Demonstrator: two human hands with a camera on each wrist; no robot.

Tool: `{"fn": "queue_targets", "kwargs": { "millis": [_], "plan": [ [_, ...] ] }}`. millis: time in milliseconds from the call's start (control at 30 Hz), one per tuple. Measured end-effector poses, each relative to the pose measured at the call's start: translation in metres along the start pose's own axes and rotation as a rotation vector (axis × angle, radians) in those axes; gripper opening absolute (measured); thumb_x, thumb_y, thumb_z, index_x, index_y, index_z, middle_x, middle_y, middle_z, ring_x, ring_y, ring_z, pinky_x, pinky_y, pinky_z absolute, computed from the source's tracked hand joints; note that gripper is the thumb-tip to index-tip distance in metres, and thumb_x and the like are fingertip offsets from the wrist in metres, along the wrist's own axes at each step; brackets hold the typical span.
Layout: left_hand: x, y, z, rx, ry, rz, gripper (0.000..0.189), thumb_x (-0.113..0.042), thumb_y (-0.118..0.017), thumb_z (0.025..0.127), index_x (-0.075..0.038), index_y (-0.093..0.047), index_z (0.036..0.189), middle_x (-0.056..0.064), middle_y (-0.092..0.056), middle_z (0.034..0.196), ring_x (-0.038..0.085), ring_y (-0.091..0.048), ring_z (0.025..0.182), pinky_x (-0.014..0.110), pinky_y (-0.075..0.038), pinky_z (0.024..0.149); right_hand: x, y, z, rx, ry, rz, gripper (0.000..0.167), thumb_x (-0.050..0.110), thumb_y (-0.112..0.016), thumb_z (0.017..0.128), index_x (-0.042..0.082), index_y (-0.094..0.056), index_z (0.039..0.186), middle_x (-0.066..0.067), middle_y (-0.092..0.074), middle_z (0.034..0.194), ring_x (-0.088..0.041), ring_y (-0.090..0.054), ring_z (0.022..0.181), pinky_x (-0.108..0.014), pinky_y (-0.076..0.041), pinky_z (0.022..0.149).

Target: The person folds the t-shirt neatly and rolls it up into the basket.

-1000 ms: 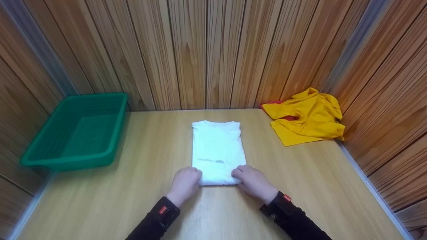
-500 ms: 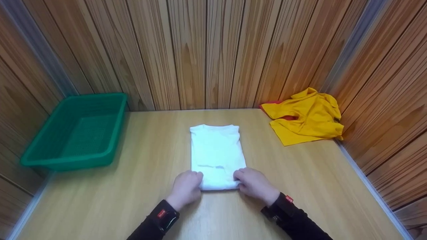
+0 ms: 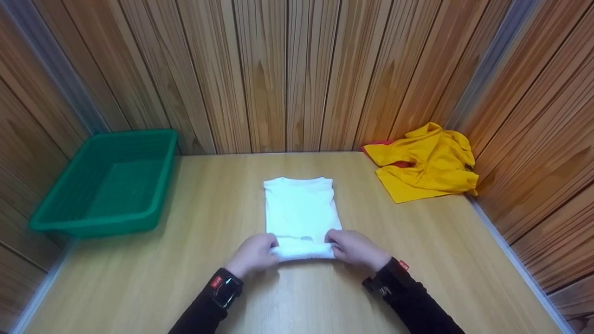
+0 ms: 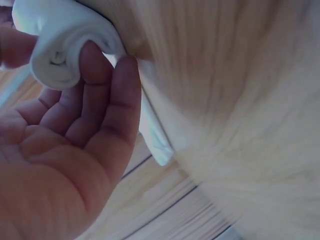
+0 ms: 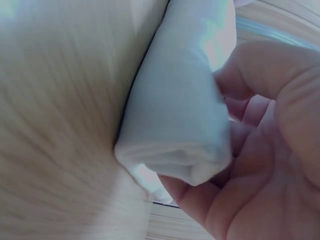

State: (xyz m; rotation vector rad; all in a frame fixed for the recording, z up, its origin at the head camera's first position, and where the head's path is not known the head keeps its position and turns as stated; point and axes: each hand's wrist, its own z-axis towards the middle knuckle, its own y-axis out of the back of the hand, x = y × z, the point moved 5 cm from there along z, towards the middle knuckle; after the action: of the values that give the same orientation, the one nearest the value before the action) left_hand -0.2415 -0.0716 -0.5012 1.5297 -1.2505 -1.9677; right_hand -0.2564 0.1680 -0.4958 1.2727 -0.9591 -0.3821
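Note:
A white folded garment, apparently a shirt [image 3: 300,208], lies flat on the table in the head view, its near edge rolled into a thick tube. My left hand [image 3: 255,253] grips the roll's left end, and my right hand [image 3: 356,249] grips its right end. In the left wrist view the roll's spiral end [image 4: 57,62] sits between the thumb and the curled fingers [image 4: 95,65]. From the right wrist, the roll [image 5: 175,100] appears with the thumb on one side and fingers partly hidden behind it.
At the left stands a green plastic basket [image 3: 153,218]. A crumpled yellow garment [image 3: 431,162] lies in the back right corner, with some red cloth [image 3: 378,142] under it. Wood-panelled walls [image 3: 287,74] close off the table [image 3: 209,199] at the back and sides.
The garment first slid a little toward me. Its near edge has since been turned up into a thicker roll, with both hands lifting and moving slightly away from me.

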Motion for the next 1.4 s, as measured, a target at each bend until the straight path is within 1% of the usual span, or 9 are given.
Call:
{"fn": "queue_targets", "kwargs": {
  "millis": [100,233,433,667,800,967,1133,1333,1400],
  "plan": [
    [0.003,0.003,0.005,-0.015,0.021,-0.022,0.013,-0.007,-0.067,0.075,-0.005,-0.064,0.087,0.000,-0.060,0.077,0.018,-0.054,0.068,0.037,-0.048,0.066,-0.004,0.001,0.006,-0.003,-0.012,0.029,0.011,0.008,-0.061,0.093,0.012,-0.061,0.103,0.003,-0.059,0.088,-0.016,-0.053,0.077,-0.036,-0.049,0.073],
    [0.005,0.004,0.010,-0.042,0.047,0.004,0.014,-0.004,-0.065,0.076,-0.002,-0.066,0.090,0.002,-0.062,0.080,0.020,-0.055,0.071,0.040,-0.050,0.070,-0.010,0.000,0.013,-0.037,-0.009,0.028,0.009,0.008,-0.059,0.094,0.010,-0.063,0.103,0.001,-0.061,0.089,-0.017,-0.055,0.079,-0.038,-0.051,0.078],
    [0.006,0.003,0.014,-0.097,0.044,0.077,0.007,-0.002,-0.065,0.081,-0.002,-0.068,0.087,0.004,-0.064,0.078,0.022,-0.059,0.072,0.041,-0.051,0.072,-0.010,-0.003,0.018,-0.126,0.082,-0.078,0.007,0.003,-0.059,0.092,0.003,-0.063,0.097,-0.008,-0.062,0.087,-0.024,-0.058,0.080,-0.042,-0.052,0.078],
    [0.003,0.003,0.016,-0.120,0.031,0.128,0.005,-0.003,-0.066,0.084,-0.001,-0.069,0.085,0.005,-0.063,0.075,0.024,-0.060,0.072,0.042,-0.050,0.071,-0.003,0.001,0.017,-0.236,0.037,-0.193,0.006,0.007,-0.065,0.091,0.006,-0.067,0.097,-0.006,-0.061,0.086,-0.024,-0.058,0.079,-0.039,-0.051,0.072],
    [0.002,0.003,0.017,-0.117,0.047,0.138,0.003,-0.002,-0.066,0.083,-0.002,-0.069,0.083,0.004,-0.062,0.073,0.023,-0.059,0.070,0.041,-0.050,0.070,0.010,0.007,0.013,-0.281,0.051,-0.214,0.016,0.007,-0.067,0.091,0.008,-0.068,0.107,-0.005,-0.065,0.097,-0.022,-0.060,0.089,-0.038,-0.051,0.079],
    [0.001,0.002,0.017,-0.102,0.065,0.133,0.004,-0.002,-0.066,0.083,-0.003,-0.070,0.083,0.003,-0.061,0.073,0.022,-0.058,0.070,0.040,-0.050,0.070,0.028,0.010,0.001,-0.298,0.096,-0.216,0.027,0.010,-0.071,0.090,0.011,-0.068,0.117,-0.003,-0.067,0.109,-0.021,-0.061,0.100,-0.039,-0.051,0.088],
    [0.001,0.002,0.017,-0.104,0.072,0.140,0.003,-0.002,-0.066,0.083,-0.003,-0.068,0.081,0.004,-0.060,0.072,0.023,-0.057,0.069,0.040,-0.049,0.070,0.037,0.009,-0.011,-0.330,0.127,-0.261,0.028,0.012,-0.073,0.088,0.010,-0.070,0.116,-0.004,-0.068,0.109,-0.022,-0.062,0.101,-0.040,-0.052,0.086],
    [0.001,0.002,0.015,-0.122,0.073,0.142,0.003,-0.004,-0.066,0.083,-0.003,-0.069,0.081,0.003,-0.059,0.071,0.022,-0.057,0.068,0.040,-0.049,0.068,0.033,0.003,-0.017,-0.334,0.156,-0.296,0.031,0.008,-0.074,0.085,0.007,-0.071,0.116,-0.008,-0.069,0.110,-0.027,-0.063,0.100,-0.043,-0.053,0.084],
    [0.001,0.002,0.014,-0.144,0.058,0.161,0.005,-0.005,-0.067,0.083,-0.005,-0.068,0.079,0.002,-0.058,0.070,0.022,-0.056,0.066,0.040,-0.049,0.065,0.032,0.001,-0.017,-0.327,0.170,-0.305,0.032,0.009,-0.074,0.085,0.006,-0.071,0.117,-0.010,-0.069,0.110,-0.028,-0.064,0.100,-0.044,-0.053,0.084]
  ]
}}
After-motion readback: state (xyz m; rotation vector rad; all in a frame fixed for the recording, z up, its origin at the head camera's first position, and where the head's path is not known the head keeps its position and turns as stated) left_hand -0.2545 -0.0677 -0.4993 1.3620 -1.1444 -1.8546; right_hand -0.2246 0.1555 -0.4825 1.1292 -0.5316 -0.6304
